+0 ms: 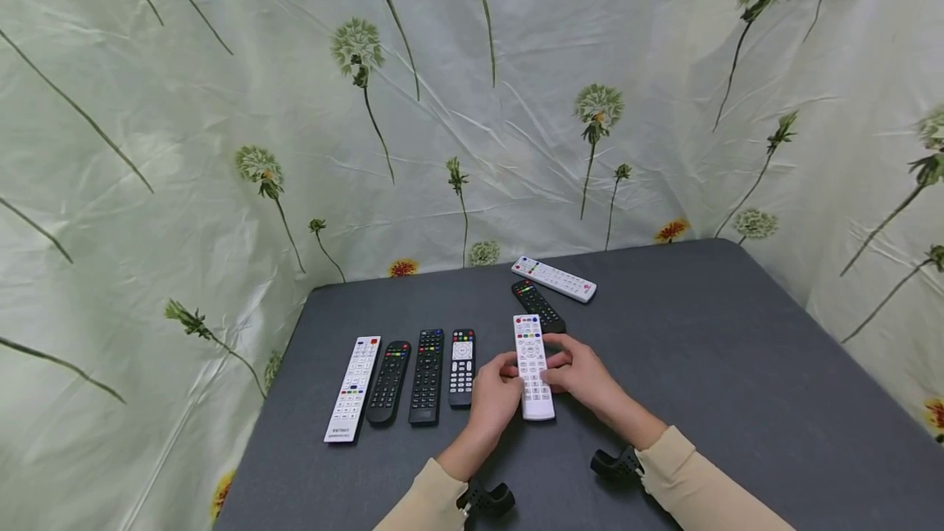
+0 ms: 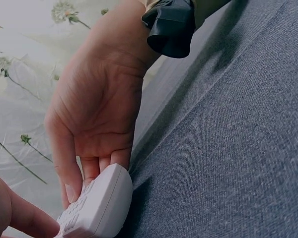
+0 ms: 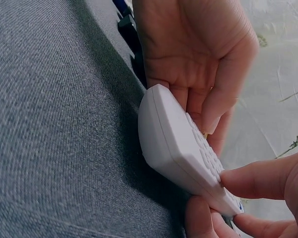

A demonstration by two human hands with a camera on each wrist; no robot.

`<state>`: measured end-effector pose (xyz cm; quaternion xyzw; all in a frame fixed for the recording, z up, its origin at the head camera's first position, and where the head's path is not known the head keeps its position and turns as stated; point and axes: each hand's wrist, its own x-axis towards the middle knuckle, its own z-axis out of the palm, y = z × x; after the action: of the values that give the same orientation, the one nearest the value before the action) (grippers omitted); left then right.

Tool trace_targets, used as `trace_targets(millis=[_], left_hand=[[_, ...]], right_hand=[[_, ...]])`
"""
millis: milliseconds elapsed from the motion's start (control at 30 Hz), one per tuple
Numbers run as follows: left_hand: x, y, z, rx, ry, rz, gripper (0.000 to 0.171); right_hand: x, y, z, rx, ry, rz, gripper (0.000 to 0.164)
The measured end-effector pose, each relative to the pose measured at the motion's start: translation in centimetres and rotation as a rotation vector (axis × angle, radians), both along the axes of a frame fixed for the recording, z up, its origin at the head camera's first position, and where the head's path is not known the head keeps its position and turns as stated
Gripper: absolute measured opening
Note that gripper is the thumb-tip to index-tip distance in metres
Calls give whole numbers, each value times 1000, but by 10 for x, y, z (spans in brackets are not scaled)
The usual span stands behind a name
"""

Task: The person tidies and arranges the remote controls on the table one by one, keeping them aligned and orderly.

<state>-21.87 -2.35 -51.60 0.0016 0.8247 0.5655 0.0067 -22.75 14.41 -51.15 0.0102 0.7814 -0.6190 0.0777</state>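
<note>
A white remote control (image 1: 534, 367) with rows of buttons is between my two hands, its length pointing away from me. My left hand (image 1: 495, 392) pinches its left edge, the thumb over the button face. From the right side my right hand (image 1: 583, 374) grips it too; the right wrist view has that thumb (image 3: 258, 181) on the buttons and fingers at the side. Close over the dark cloth, the white remote (image 3: 174, 144) casts a shadow beneath its near end. Just beyond its far end lies a black remote (image 1: 537, 304), partly hidden by it.
Left of my hands lie a white remote (image 1: 353, 390), a black remote (image 1: 388, 383), a longer black remote (image 1: 426, 377) and a dark remote with white buttons (image 1: 462, 367), side by side. Another white remote (image 1: 555, 279) lies near the table's (image 1: 708, 367) back edge. Flowered fabric (image 1: 472, 105) hangs behind.
</note>
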Motion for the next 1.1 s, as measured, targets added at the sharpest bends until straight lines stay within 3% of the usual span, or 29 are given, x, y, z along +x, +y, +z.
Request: trace_targets(millis=[200, 533, 1100], left_hand=[[3, 2, 2, 19, 7, 12, 44], [6, 4, 7, 53, 55, -26, 46], [9, 5, 13, 35, 29, -12, 47]], right_hand=[[0, -1, 0, -4, 11, 10, 66], [-6, -5, 0, -13, -6, -24, 65], [-13, -12, -4, 30, 21, -19, 64]])
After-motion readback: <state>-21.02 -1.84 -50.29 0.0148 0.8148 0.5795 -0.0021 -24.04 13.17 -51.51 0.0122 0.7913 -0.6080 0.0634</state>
